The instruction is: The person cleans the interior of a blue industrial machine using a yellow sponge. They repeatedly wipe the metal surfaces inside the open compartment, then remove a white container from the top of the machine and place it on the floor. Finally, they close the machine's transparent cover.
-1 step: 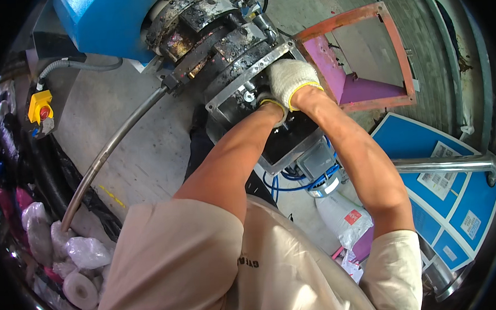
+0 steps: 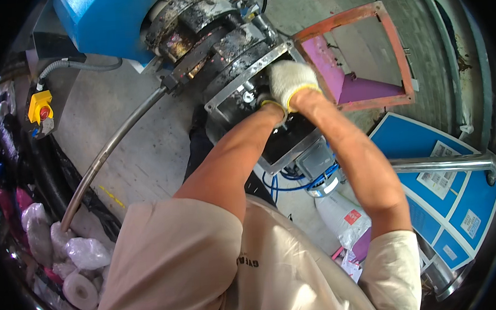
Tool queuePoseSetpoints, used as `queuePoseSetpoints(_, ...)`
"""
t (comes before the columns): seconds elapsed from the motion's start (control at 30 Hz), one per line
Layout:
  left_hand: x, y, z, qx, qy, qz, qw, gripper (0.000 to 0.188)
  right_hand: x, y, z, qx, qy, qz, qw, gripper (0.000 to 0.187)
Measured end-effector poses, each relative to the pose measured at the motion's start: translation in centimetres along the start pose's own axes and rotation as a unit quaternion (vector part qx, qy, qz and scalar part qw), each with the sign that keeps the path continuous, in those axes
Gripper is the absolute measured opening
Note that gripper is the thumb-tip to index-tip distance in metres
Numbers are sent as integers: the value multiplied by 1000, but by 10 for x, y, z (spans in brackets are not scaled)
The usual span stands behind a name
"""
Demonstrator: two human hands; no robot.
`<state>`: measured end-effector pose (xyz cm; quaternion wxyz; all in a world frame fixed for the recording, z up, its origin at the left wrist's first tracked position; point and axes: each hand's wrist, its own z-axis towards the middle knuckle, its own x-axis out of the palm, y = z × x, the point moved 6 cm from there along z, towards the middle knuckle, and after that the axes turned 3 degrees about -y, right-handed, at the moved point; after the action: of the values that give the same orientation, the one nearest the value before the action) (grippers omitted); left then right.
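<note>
Both my hands reach into an open rectangular metal housing [image 2: 235,134] at the end of a grimy machine head. My right hand [image 2: 293,78], in a white knit glove with a yellow cuff edge, is over its upper right part; the fingers point down, out of sight. Beside it, my left hand [image 2: 271,101] is sunk deeper, with little more than its glove cuff showing. What either hand touches inside is hidden. A shiny round metal fitting [image 2: 248,97] sits in the housing, just left of my left hand.
An orange-rimmed frame [image 2: 393,52] with purple inside adjoins the housing on the right. A bent metal pipe [image 2: 110,145] runs down at left, near plastic-wrapped bundles [image 2: 87,252]. A yellow switch box [image 2: 39,107] hangs at far left. Blue cables [image 2: 276,186] and a steel rail [image 2: 442,164] lie at right.
</note>
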<state>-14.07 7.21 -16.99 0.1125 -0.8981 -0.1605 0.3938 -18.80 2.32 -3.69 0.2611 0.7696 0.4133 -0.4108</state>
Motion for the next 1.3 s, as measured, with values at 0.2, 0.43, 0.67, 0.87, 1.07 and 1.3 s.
queuePoseSetpoints(0.2,-1,-6,11,-55,-79,52,994,58,6,-22,-8,33,-63,99,993,30)
queuePoseSetpoints(0.43,-4,-2,-11,-67,-124,20,990,59,7,-28,3,80,-36,98,991,29)
queuePoseSetpoints(0.67,-7,-4,-14,-58,-70,92,992,58,-6,-29,1,75,-38,117,990,31)
queuePoseSetpoints(0.87,3,0,-3,-67,-42,64,995,54,-13,-24,-1,26,-39,119,992,29)
queuePoseSetpoints(1.07,21,3,13,-91,-84,21,992,52,-1,-25,12,-30,-44,85,995,28)
queuePoseSetpoints(1.3,5,-7,-1,-47,-33,103,993,51,1,-30,24,-5,-75,102,992,27)
